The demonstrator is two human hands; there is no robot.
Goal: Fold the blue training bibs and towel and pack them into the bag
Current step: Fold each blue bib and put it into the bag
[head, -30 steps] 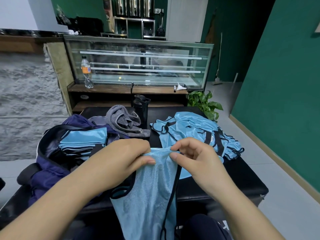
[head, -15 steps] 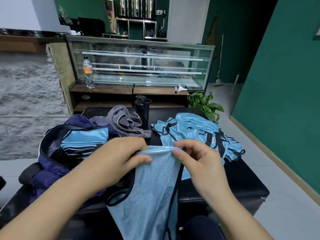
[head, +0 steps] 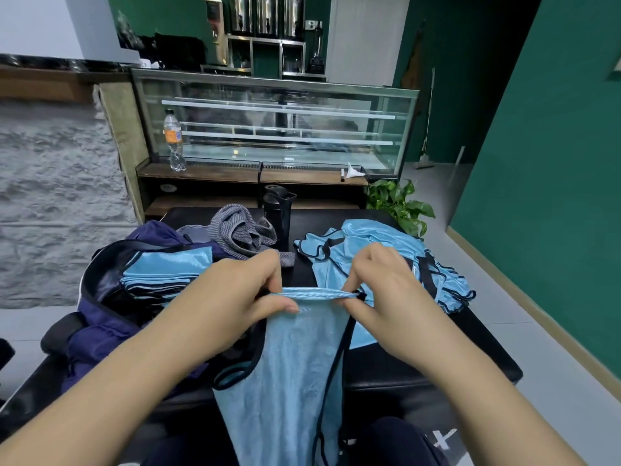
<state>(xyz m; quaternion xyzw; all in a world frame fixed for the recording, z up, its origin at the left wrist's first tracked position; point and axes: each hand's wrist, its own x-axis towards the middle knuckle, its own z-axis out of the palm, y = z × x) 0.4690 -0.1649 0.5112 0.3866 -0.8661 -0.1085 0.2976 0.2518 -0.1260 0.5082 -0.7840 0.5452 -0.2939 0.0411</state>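
Head view. Your left hand [head: 235, 297] and right hand [head: 379, 290] each keep a pinch grip clamped on the top edge of one blue bib [head: 295, 364], thumb against forefinger, with the edge drawn into a taut, bunched band between them. The rest of the bib hangs free below that band, over the near edge of the black desk [head: 470, 334] and toward your lap; its black trim [head: 336, 358] runs down the right side and curls at the left.

The bib looks thin, light and limp: it drapes with no stiffness and will sag wherever it is unsupported. The sheen on the loose pile [head: 379, 243] at the right of the desk suggests a smooth, slippery weave, so a fold probably will not stay without a flat surface under it. Judge the trim as the firmest place to hold; take the corners there, well apart, rather than the open mesh, which would bunch as the top edge does now.

The bag [head: 100, 317], dark navy, sits open at the left of the desk with a stack [head: 168, 270] of folded bibs already inside. The grey towel [head: 242, 233] lies crumpled behind it, beside a black bottle [head: 279, 213], unfolded. It looks thicker and softer than the bibs, and likely holds a crease better.
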